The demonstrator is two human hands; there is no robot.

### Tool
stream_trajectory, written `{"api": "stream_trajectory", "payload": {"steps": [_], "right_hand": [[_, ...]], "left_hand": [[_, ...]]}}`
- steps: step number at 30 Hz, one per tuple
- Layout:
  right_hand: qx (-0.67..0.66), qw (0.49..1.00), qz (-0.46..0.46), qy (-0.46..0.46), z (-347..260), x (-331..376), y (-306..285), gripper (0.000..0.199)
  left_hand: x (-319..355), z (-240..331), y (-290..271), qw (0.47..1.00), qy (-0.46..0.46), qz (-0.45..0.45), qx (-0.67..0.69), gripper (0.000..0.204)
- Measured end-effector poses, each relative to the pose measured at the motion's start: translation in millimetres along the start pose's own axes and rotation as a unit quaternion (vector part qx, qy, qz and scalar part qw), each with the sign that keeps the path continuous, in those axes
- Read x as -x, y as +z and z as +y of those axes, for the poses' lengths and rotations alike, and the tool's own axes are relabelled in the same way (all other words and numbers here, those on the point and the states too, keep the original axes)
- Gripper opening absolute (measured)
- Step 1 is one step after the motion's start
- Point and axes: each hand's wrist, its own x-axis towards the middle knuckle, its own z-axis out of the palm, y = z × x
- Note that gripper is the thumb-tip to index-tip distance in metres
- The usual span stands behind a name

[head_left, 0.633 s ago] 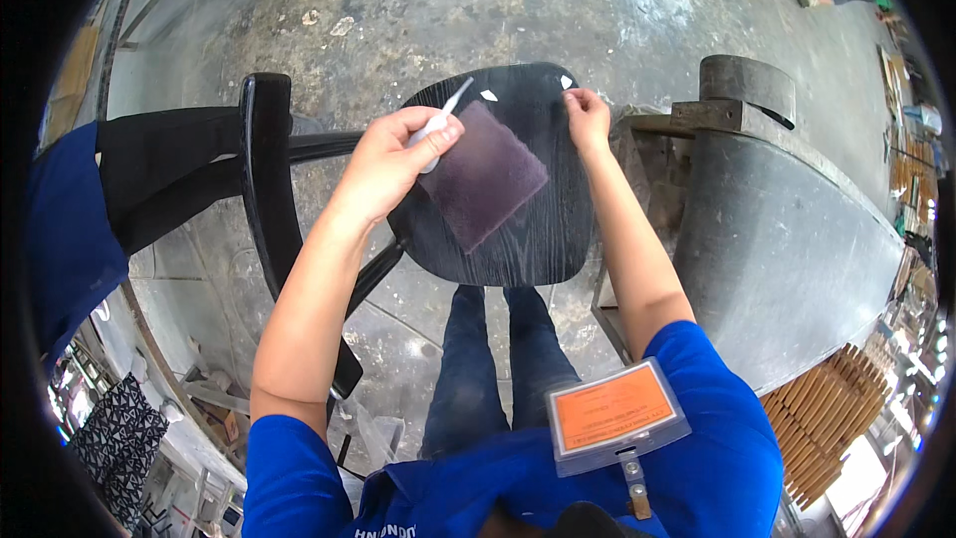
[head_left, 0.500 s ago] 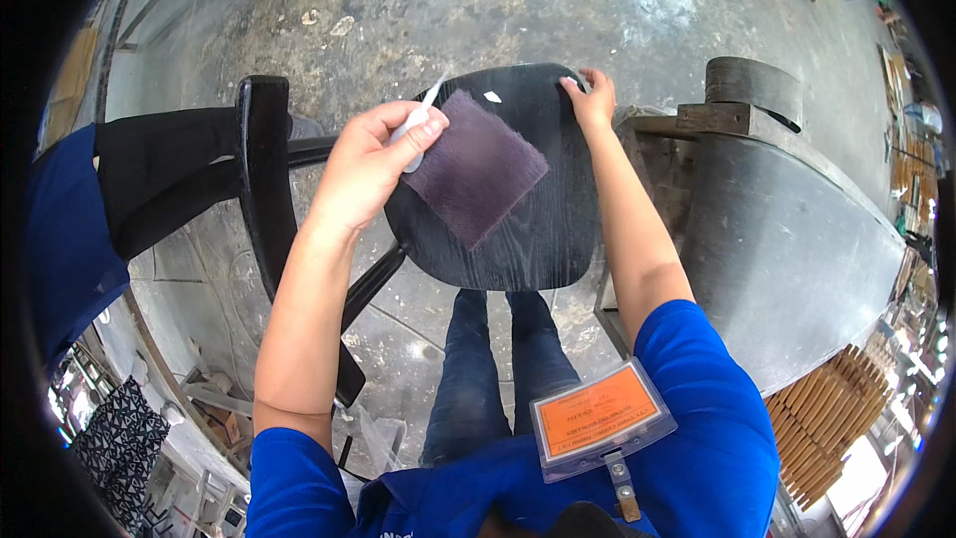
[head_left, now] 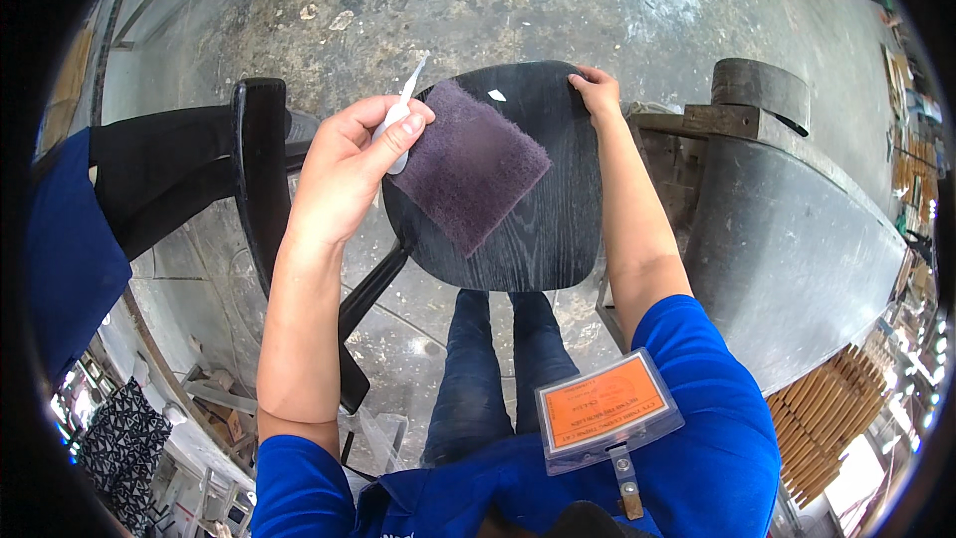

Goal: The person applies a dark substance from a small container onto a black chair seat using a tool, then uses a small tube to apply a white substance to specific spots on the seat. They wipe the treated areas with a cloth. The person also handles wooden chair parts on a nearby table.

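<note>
Head camera view, looking down past your blue sleeves at a black wooden chair seat (head_left: 553, 234) in front of your legs. Your left hand (head_left: 347, 157) is raised over the seat's left edge, its thumb and fingers pinching a small white squeeze bottle (head_left: 396, 114), whose thin tip points up and away from you. Right beside that hand, a square purple scouring pad (head_left: 478, 164) lies on the seat, one corner turned towards you. Your right hand (head_left: 598, 97) is at the seat's far right corner, thumb against the rim; its other fingers run out of sight past the edge, so whether they close on anything cannot be told. A white scrap (head_left: 496, 96) sits near the far edge, between your hands.

The bottle looks light and soft-walled, likely to give when squeezed, and its tip seems easy to bend, so the body is the better place to hold. The pad looks light, springy and rough enough not to slip; a corner should lift easily. The seat looks stiff and smooth, best steadied by its rim.

A black curved chair back (head_left: 261, 164) stands to your left, near another person's dark trousers (head_left: 164, 159). A grey metal bench (head_left: 787, 249) is on your right.
</note>
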Motion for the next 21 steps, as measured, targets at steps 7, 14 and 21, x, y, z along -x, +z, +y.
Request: {"api": "stream_trajectory", "payload": {"steps": [7,14,21], "right_hand": [[0.001,1.0,0.012,0.016,-6.1,3.6,-0.2,0.031],[0.001,1.0,0.004,0.015,-9.4,5.3,-0.9,0.03],[-0.001,1.0,0.009,0.007,-1.3,0.6,1.4,0.032]], "left_hand": [[1.2,0.0,-0.2,1.0,0.002,0.0,0.011,0.024],[2.6,2.5,-1.4,1.0,-0.004,-0.008,0.008,0.025],[3.0,1.8,-1.1,1.0,0.004,-0.006,0.004,0.025]]}}
